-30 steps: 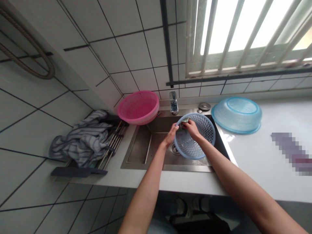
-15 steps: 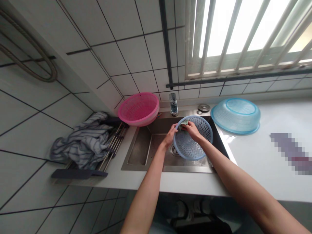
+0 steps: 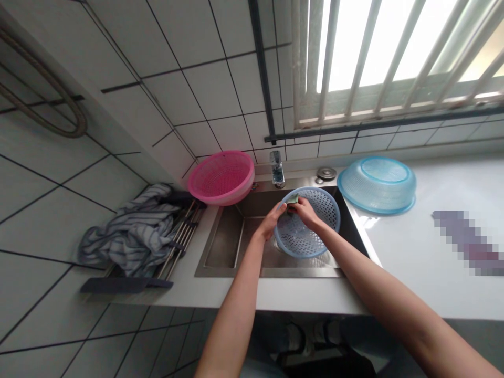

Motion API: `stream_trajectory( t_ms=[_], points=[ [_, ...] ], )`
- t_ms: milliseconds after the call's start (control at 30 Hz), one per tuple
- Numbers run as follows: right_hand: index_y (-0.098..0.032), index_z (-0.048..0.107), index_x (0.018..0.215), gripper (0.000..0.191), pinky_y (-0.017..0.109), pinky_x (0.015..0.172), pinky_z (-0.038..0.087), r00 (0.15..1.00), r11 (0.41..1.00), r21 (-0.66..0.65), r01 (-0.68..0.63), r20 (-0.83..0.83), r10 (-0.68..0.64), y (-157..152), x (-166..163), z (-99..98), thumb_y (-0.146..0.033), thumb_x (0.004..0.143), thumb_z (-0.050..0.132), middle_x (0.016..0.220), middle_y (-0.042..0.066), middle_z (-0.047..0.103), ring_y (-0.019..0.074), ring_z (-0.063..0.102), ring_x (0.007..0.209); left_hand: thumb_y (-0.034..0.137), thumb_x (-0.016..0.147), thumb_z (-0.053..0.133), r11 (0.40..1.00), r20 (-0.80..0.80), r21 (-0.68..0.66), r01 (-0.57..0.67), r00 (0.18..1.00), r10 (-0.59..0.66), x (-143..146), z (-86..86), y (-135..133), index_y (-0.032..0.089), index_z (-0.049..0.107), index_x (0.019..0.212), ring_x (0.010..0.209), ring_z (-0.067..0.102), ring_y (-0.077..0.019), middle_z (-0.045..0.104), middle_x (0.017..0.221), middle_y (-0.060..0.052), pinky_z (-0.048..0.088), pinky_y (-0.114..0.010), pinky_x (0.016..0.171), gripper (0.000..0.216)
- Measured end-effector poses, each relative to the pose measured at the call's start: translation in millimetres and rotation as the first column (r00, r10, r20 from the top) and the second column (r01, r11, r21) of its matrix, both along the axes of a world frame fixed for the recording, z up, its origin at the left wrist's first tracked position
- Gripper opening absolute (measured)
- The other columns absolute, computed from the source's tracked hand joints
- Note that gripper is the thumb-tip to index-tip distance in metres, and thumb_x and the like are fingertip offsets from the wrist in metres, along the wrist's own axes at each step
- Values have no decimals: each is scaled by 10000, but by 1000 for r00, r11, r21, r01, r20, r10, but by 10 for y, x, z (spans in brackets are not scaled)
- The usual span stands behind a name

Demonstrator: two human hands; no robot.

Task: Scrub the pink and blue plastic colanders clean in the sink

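Note:
A round blue-grey plastic colander [image 3: 311,239] with many holes is held tilted over the metal sink [image 3: 222,247], its inside facing me. My left hand [image 3: 271,220] grips its rim at the left. Inside the upper left of the colander, my right hand [image 3: 305,211] is closed on a small green cloth [image 3: 292,199], which lies against the rim beside the left fingertips. Part of the cloth is hidden by the fingers. Behind the colander stands the tap [image 3: 277,169].
A pink basket [image 3: 222,178] rests at the sink's back left corner. An upturned light blue basket [image 3: 378,184] sits on the counter [image 3: 401,257] at right. Striped cloth [image 3: 134,226] lies on a folding rack [image 3: 118,284] at left. A drain strainer [image 3: 326,173] is behind the sink.
The colander and both hands have shifted very slightly left in the view, along with the whole scene. My right hand and the green cloth stay near the colander's upper left rim.

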State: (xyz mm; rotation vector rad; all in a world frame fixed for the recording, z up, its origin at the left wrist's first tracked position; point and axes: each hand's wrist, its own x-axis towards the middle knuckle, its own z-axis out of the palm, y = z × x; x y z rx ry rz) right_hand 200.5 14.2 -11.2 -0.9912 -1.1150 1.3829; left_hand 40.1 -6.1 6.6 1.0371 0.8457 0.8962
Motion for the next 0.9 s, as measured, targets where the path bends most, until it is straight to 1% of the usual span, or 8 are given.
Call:
stream_trajectory(
  t_ms=[100,200,267,367,600,733,800,900],
  points=[
    [-199,644,920,266,306,793,521,996,996,12,93,-2,-93,68,64,-20,-376,722,645,927,42,700,189,615,838,579,799,833,1000,74,-1,-4,997,4,29,-15,-9,208,719,1325,1340,592,-339,721,1359,-118,392,-460,1182,653],
    [-191,652,867,206,286,713,501,978,982,43,-186,106,180,-16,2,-34,-325,711,670,873,34,686,170,583,765,607,784,831,996,10,1,-92,996,92,3,-51,-6,172,778,1176,1226,655,-321,769,1230,-127,441,-435,1121,588],
    [-189,652,829,160,280,664,487,895,906,4,-423,157,417,-115,-84,-37,-277,700,685,831,31,681,161,569,716,647,789,798,985,-57,-18,-172,984,171,-37,-62,2,165,790,1092,1127,690,-306,785,1138,-118,482,-423,1056,569],
    [-185,656,819,153,280,642,484,815,830,-32,-557,168,554,-230,-192,-34,-234,681,703,806,29,680,154,561,683,630,803,779,965,-127,13,-262,957,262,-89,-28,14,169,787,1029,1103,691,-290,786,1095,-101,489,-399,1035,513],
    [-187,633,892,227,283,701,493,984,983,91,-156,98,148,-110,-138,-36,-358,742,640,901,41,689,170,570,769,457,825,794,973,-54,103,-206,976,212,-57,77,-104,213,770,1178,1394,552,-318,713,1379,-89,340,-435,1226,430],
    [-196,610,899,251,328,775,522,979,980,80,180,82,-187,60,34,-39,-392,742,619,946,66,687,207,601,842,405,850,764,990,129,15,-143,982,140,4,57,-223,242,688,1344,1429,535,-313,671,1448,-69,335,-462,1245,525],
    [-197,624,915,248,345,811,523,978,980,114,163,114,-176,71,69,-45,-384,753,609,977,72,695,220,610,877,377,847,753,993,179,-24,-112,977,114,17,43,-232,246,664,1366,1371,588,-308,698,1401,-66,378,-467,1217,542],
    [-187,667,905,219,334,823,509,965,972,174,-160,233,117,-33,-23,-79,-330,754,598,956,56,708,213,613,867,354,824,731,987,155,-50,-155,975,161,-9,11,-185,214,699,1287,1258,659,-290,756,1266,-67,443,-430,1157,485]
  ],
)
